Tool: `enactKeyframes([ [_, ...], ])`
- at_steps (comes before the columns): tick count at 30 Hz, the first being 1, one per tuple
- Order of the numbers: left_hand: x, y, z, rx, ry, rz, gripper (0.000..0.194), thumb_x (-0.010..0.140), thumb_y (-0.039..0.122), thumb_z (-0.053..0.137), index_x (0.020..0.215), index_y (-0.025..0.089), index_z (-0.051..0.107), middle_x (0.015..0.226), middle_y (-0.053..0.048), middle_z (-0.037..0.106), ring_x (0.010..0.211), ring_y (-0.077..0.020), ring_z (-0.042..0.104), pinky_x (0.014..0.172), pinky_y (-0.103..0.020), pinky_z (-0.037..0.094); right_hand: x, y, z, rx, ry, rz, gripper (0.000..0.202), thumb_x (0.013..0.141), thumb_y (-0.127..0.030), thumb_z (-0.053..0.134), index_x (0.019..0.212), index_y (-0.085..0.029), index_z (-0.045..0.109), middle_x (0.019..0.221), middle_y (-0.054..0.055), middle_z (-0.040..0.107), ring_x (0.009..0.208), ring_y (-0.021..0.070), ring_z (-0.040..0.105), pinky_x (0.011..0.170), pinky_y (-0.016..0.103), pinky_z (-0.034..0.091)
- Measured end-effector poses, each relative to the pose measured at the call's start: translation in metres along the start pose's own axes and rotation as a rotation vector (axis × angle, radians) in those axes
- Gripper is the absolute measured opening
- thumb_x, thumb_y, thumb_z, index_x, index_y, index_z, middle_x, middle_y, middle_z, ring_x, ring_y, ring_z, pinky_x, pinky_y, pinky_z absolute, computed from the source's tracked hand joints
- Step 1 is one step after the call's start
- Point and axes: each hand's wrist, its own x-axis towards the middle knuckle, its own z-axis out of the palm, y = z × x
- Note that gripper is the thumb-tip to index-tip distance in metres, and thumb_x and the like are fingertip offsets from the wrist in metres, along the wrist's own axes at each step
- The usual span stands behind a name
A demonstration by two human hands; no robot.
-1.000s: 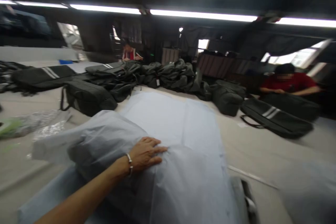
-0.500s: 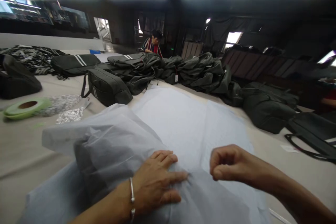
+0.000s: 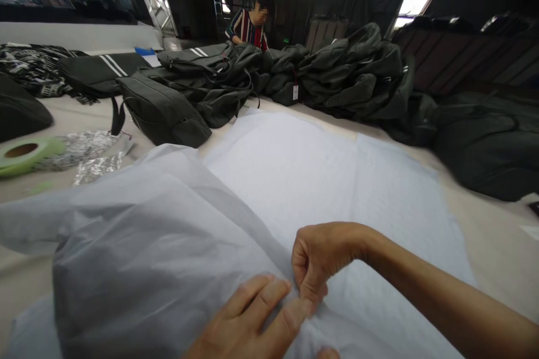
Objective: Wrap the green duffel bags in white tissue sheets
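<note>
Thin white tissue paper [image 3: 177,230] is folded over a dark bulky thing at the left, which shows only faintly through it. My left hand [image 3: 252,320] rests on this wrap with its fingers spread; its lower part is cut off by the frame. Against the tip of its index finger, my right hand [image 3: 318,261] is closed in a pinch, pressed down at the paper. What lies between those fingertips is hidden. More flat white sheets [image 3: 290,162] spread out beyond both hands.
Dark green bags [image 3: 349,78] are heaped along the far side, one bag [image 3: 162,106] standing nearer. A green tape roll [image 3: 37,151] and silvery packets [image 3: 99,165] lie at the left, by piled straps [image 3: 33,67]. A person [image 3: 250,25] in a striped top works behind the bags.
My right hand has come down and left, from above the paper to my left index fingertip. My left hand stays flat on the paper. The view has tilted down.
</note>
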Motion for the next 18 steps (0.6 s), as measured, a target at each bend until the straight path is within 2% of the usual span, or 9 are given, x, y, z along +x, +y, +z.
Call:
enactKeyframes([
  [3, -0.001, -0.001, -0.001, 0.025, -0.035, 0.049, 0.037, 0.093, 0.052, 0.055, 0.119, 0.027, 0.062, 0.105, 0.0, 0.07, 0.1, -0.0163, 0.063, 0.091, -0.026, 0.052, 0.006, 0.003, 0.002, -0.19, 0.14, 0.021, 0.044, 0.05, -0.056, 0.084, 0.073, -0.022, 0.069, 0.064, -0.005, 0.06, 0.06, 0.0112, 0.05, 0.054, 0.023, 0.038],
  [5, 0.001, -0.002, -0.004, 0.031, -0.021, 0.08, 0.032, 0.093, 0.049, 0.057, 0.118, 0.03, 0.062, 0.106, 0.002, 0.069, 0.1, -0.0163, 0.062, 0.094, -0.027, 0.05, 0.008, 0.014, 0.003, -0.225, 0.216, 0.022, 0.056, 0.044, -0.055, 0.087, 0.085, -0.022, 0.067, 0.074, -0.004, 0.063, 0.064, 0.0137, 0.052, 0.055, 0.025, 0.039],
  [6, 0.002, -0.001, -0.005, 0.021, -0.022, 0.093, 0.03, 0.093, 0.046, 0.058, 0.119, 0.032, 0.062, 0.105, 0.003, 0.069, 0.1, -0.0167, 0.062, 0.095, -0.028, 0.049, 0.008, 0.022, 0.003, -0.186, 0.226, 0.009, 0.062, 0.043, -0.054, 0.087, 0.093, -0.022, 0.066, 0.084, -0.002, 0.065, 0.071, 0.016, 0.056, 0.06, 0.026, 0.042],
  [8, 0.005, -0.001, -0.008, -0.012, -0.045, 0.112, 0.028, 0.093, 0.041, 0.059, 0.121, 0.038, 0.06, 0.103, 0.004, 0.067, 0.1, -0.0177, 0.061, 0.096, -0.032, 0.048, 0.009, 0.041, 0.005, 0.01, 0.204, -0.078, 0.078, 0.05, -0.055, 0.084, 0.117, -0.023, 0.061, 0.115, 0.006, 0.063, 0.096, 0.0226, 0.059, 0.076, 0.03, 0.047],
  [11, 0.008, -0.001, -0.015, -0.049, -0.123, 0.139, 0.029, 0.095, 0.037, 0.056, 0.124, 0.043, 0.056, 0.103, 0.002, 0.065, 0.099, -0.0194, 0.06, 0.095, -0.036, 0.046, 0.012, 0.063, 0.014, 0.344, 0.201, -0.254, 0.097, 0.065, -0.059, 0.074, 0.146, -0.023, 0.034, 0.152, 0.015, 0.034, 0.128, 0.0279, 0.046, 0.095, 0.034, 0.044],
  [13, 0.01, -0.002, -0.02, -0.059, -0.172, 0.141, 0.029, 0.095, 0.04, 0.055, 0.124, 0.041, 0.055, 0.108, 0.0, 0.064, 0.101, -0.0206, 0.058, 0.095, -0.037, 0.044, 0.016, 0.07, 0.024, 0.428, 0.189, -0.311, 0.101, 0.068, -0.06, 0.072, 0.15, -0.023, 0.026, 0.156, 0.015, 0.026, 0.134, 0.0279, 0.04, 0.101, 0.036, 0.041],
  [15, 0.011, -0.003, -0.025, -0.08, -0.234, 0.156, 0.033, 0.092, 0.049, 0.056, 0.124, 0.04, 0.055, 0.116, -0.001, 0.061, 0.104, -0.0216, 0.057, 0.095, -0.037, 0.043, 0.018, 0.073, 0.033, 0.429, 0.172, -0.249, 0.098, 0.068, -0.06, 0.073, 0.148, -0.023, 0.031, 0.154, 0.016, 0.033, 0.132, 0.0292, 0.043, 0.103, 0.039, 0.04],
  [17, 0.011, -0.003, -0.026, -0.096, -0.281, 0.167, 0.038, 0.09, 0.057, 0.056, 0.123, 0.04, 0.056, 0.12, -0.001, 0.06, 0.104, -0.0217, 0.056, 0.093, -0.036, 0.043, 0.014, 0.08, 0.04, 0.419, 0.265, -0.134, 0.095, 0.068, -0.061, 0.074, 0.147, -0.023, 0.036, 0.15, 0.017, 0.038, 0.129, 0.0314, 0.047, 0.1, 0.042, 0.042],
  [18, 0.01, -0.003, -0.024, -0.093, -0.291, 0.169, 0.038, 0.09, 0.058, 0.054, 0.124, 0.041, 0.056, 0.12, -0.001, 0.059, 0.103, -0.0212, 0.057, 0.092, -0.035, 0.043, 0.01, 0.085, 0.04, 0.416, 0.368, -0.092, 0.094, 0.069, -0.061, 0.073, 0.147, -0.024, 0.036, 0.15, 0.016, 0.038, 0.129, 0.0316, 0.047, 0.099, 0.043, 0.043],
])
